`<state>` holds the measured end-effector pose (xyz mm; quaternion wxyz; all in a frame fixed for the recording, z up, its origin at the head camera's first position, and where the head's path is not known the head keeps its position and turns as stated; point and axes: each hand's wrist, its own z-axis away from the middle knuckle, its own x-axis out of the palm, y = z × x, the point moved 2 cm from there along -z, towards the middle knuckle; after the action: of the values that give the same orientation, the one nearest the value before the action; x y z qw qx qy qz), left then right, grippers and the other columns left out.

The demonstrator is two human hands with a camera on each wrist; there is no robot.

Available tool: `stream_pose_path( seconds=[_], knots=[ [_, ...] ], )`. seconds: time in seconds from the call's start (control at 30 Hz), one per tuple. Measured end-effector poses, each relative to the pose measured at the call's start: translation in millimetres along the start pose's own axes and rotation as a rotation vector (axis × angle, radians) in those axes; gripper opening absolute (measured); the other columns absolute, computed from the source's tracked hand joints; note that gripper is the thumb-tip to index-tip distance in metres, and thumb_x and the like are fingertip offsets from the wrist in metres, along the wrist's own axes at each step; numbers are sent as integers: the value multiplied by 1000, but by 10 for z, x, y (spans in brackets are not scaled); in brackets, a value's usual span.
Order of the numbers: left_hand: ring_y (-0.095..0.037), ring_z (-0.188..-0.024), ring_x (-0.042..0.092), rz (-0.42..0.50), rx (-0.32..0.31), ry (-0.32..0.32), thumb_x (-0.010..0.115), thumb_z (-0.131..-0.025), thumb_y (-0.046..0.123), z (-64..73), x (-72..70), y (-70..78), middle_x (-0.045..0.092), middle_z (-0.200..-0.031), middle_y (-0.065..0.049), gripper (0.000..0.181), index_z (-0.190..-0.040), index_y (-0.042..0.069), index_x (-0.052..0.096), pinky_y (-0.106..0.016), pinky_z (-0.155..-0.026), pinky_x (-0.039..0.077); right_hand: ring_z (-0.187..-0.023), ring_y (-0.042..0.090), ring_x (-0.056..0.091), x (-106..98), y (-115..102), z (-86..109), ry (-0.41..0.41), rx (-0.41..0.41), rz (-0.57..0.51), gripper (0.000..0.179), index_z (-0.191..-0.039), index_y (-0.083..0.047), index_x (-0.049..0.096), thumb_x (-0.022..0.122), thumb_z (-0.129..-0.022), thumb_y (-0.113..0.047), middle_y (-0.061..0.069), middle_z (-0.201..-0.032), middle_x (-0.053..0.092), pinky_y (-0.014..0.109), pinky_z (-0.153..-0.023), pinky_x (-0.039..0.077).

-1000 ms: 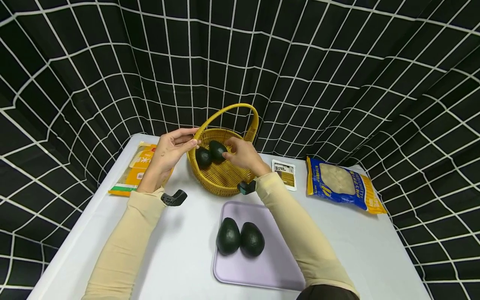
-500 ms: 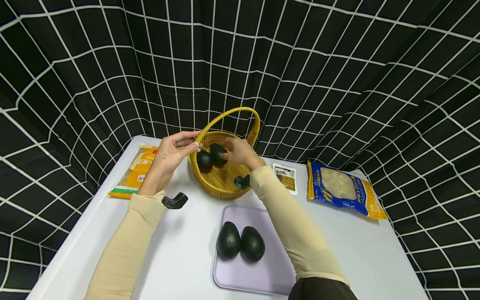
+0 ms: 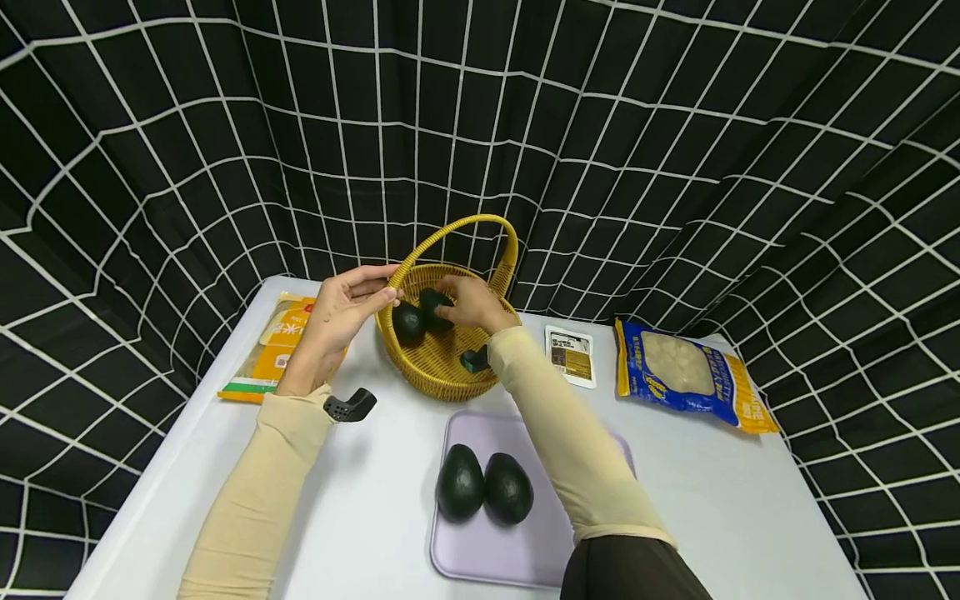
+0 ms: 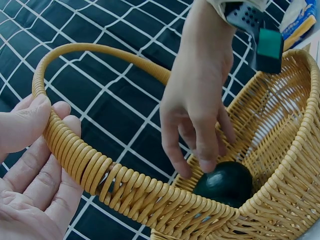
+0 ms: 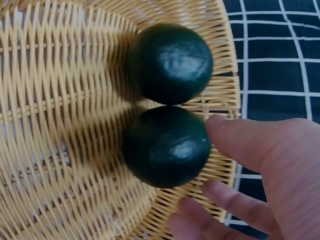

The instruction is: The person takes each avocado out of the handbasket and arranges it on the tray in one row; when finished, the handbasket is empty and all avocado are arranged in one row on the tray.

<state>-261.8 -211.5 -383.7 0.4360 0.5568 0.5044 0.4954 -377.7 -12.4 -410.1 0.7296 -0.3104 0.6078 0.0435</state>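
My left hand (image 3: 335, 315) holds the base of the handle (image 4: 82, 162) of a yellow wicker basket (image 3: 431, 379), thumb on one side and fingers on the other. Two dark green avocados lie side by side inside: a left avocado (image 3: 408, 324) and a right avocado (image 5: 167, 147). Over the basket, my right hand (image 3: 474, 303) reaches down to the right avocado. In the right wrist view its thumb (image 5: 235, 137) is at that avocado's edge, while the other fingers are spread loosely beside it. The left wrist view also shows these fingers loosely bent above an avocado (image 4: 225, 184).
A lilac tray (image 3: 495, 558) with two more avocados (image 3: 484, 487) lies in front of the basket. An orange food packet (image 3: 273, 346) is at left. A small flat pack (image 3: 572, 357) and a blue-yellow bag (image 3: 686, 375) lie right. A gridded black curtain (image 3: 450, 108) stands behind.
My right hand and forearm have shifted slightly left, over the right avocado. The left hand keeps its hold on the handle. The avocados remain in the basket.
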Motion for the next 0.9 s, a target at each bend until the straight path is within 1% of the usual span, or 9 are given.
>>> stream_pose_path(
  seconds=[0.17,0.23,0.47,0.7,0.9],
  knots=[
    [-20,-101,73,-16,6,-10,72,-95,14,2,-10,-10,74,-113,-5,39,-133,12,67,-20,-89,58,-131,26,56,87,26,-66,0,12,-32,46,-138,-14,60,73,-95,-25,8,-139,62,44,-111,47],
    [-19,-101,73,-14,14,-16,72,-95,14,1,-8,-11,74,-112,-4,39,-133,11,67,-20,-89,58,-135,27,53,109,29,-78,4,19,-40,47,-138,-14,60,74,-94,-25,8,-141,60,47,-113,46],
    [-19,-97,73,2,18,-16,73,-94,13,-2,2,-5,73,-116,-12,39,-132,10,67,-22,-89,59,-138,28,48,167,41,-112,15,76,-32,50,-140,-21,57,74,-93,-28,9,-144,56,53,-112,45],
    [-21,-99,73,-9,27,-23,72,-95,13,-2,-4,3,71,-120,-16,39,-133,10,66,-22,-89,59,-141,30,44,215,50,-154,1,58,-42,59,-146,-22,50,76,-92,-25,9,-148,53,50,-117,41],
    [-20,-100,73,-18,34,-29,72,-95,13,1,-14,15,74,-111,-5,39,-133,9,66,-20,-87,58,-139,32,47,256,45,-187,-34,28,-50,62,-148,-21,48,75,-92,-22,12,-147,54,48,-117,41]
  ],
)
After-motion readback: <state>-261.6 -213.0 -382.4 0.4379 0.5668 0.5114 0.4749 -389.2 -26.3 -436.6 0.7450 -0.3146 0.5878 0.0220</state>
